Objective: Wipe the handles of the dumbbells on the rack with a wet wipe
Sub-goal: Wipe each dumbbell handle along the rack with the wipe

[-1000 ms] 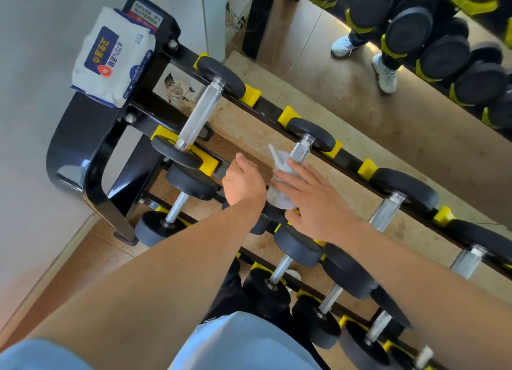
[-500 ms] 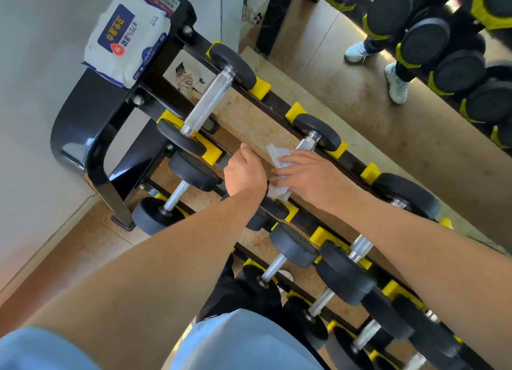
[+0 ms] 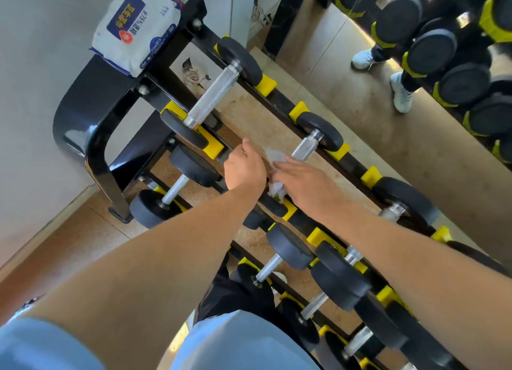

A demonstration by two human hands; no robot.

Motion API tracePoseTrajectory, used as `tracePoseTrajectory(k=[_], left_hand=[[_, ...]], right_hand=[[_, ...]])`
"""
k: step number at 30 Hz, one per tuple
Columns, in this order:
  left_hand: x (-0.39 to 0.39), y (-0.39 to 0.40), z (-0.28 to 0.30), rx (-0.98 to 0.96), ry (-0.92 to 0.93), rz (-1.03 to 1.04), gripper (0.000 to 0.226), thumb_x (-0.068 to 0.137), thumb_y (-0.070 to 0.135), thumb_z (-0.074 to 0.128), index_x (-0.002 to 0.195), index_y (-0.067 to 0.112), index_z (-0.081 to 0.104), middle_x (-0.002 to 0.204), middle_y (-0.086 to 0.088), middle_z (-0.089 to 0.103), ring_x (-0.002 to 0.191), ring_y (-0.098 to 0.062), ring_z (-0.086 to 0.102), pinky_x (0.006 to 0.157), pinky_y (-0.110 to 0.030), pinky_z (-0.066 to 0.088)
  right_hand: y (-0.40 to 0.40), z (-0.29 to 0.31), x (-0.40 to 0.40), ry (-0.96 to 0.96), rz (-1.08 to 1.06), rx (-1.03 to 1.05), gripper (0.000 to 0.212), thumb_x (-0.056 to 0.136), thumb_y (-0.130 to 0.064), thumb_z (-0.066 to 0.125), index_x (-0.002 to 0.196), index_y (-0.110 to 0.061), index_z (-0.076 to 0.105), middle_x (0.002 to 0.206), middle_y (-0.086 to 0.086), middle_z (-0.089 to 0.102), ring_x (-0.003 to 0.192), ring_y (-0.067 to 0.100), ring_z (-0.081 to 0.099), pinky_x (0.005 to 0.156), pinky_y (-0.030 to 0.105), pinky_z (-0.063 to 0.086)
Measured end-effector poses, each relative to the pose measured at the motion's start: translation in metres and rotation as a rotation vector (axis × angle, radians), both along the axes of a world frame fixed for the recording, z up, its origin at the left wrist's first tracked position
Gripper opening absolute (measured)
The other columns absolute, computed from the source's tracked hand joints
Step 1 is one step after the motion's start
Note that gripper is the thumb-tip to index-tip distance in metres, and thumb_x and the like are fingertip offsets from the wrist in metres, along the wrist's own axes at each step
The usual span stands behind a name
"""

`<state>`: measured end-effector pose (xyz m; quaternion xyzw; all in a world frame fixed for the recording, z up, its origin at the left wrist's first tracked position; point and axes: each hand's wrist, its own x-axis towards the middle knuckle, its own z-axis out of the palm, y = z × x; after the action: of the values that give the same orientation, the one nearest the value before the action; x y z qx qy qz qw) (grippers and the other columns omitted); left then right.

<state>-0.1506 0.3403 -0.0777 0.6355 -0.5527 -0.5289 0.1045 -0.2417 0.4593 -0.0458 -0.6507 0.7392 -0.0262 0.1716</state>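
Wipe pack (image 3: 135,28): white with a blue label, laid on the top of the rack's end frame, upper left of the frame.

Rack (image 3: 91,112): black, with yellow cradles, run diagonally from upper left to lower right; several tiers are seen.

First dumbbell (image 3: 212,95): placed on the top tier at upper centre, its knurled handle bare, black heads seated in yellow cradles.

Lower dumbbell (image 3: 177,188): set on the tier beneath, left of centre, its handle uncovered.

Left hand (image 3: 243,167): shown at centre, fingers curled into a fist; what it grips, if anything, cannot be told, as the fingers are turned away from the camera.

Wipe (image 3: 274,159): white and crumpled, held at centre just right of the left hand; it is wrapped about the near half of the second dumbbell's handle, with a tuft seen below the right hand.

Right hand (image 3: 304,184): laid over the wipe, fingers closed round it and the handle beneath.

Second dumbbell (image 3: 313,142): placed on the top tier, right of centre; only the far part of its handle is left exposed beside its far head.

Mirror (image 3: 415,64): fixed at upper right; reflected dumbbells and two white shoes are seen in it.
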Motion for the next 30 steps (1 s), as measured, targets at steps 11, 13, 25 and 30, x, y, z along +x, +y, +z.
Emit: tracePoseTrajectory(k=[11,13,25,30], left_hand=[[0.000,-0.002,-0.001,-0.006,0.003,-0.014,0.059,0.104,0.045,0.023,0.081,0.012,0.065,0.082,-0.005,0.066,0.079,-0.024,0.063,0.084,-0.044,0.054],[0.000,-0.002,-0.002,-0.010,0.001,-0.028,0.059,0.105,0.045,0.023,0.082,0.010,0.065,0.081,-0.006,0.066,0.077,-0.023,0.063,0.083,-0.044,0.055],[-0.002,-0.002,-0.006,-0.014,-0.038,-0.071,0.063,0.101,0.051,0.020,0.093,0.015,0.071,0.097,-0.008,0.070,0.091,-0.028,0.064,0.092,-0.046,0.053],[-0.002,-0.003,-0.003,0.008,-0.048,-0.076,0.062,0.101,0.051,0.022,0.093,0.015,0.072,0.099,-0.009,0.070,0.091,-0.028,0.064,0.091,-0.045,0.052]], right_hand=[[0.040,0.016,0.063,-0.777,-0.874,-0.123,0.016,0.100,-0.010,0.053,0.104,-0.020,0.065,0.101,-0.014,0.074,0.093,0.000,0.066,0.078,0.017,0.050],[0.038,0.018,0.059,-0.915,-1.074,-0.161,0.016,0.099,-0.011,0.054,0.097,-0.022,0.065,0.098,-0.005,0.075,0.095,0.009,0.068,0.082,0.024,0.052],[0.008,-0.001,0.084,-0.645,-1.278,-0.166,0.012,0.098,-0.030,0.060,0.092,-0.023,0.066,0.084,-0.011,0.068,0.079,0.007,0.064,0.064,0.018,0.047],[0.018,0.013,0.084,-0.531,-1.060,-0.121,0.014,0.100,-0.030,0.057,0.087,-0.024,0.059,0.074,-0.012,0.060,0.071,0.005,0.057,0.058,0.019,0.041]])
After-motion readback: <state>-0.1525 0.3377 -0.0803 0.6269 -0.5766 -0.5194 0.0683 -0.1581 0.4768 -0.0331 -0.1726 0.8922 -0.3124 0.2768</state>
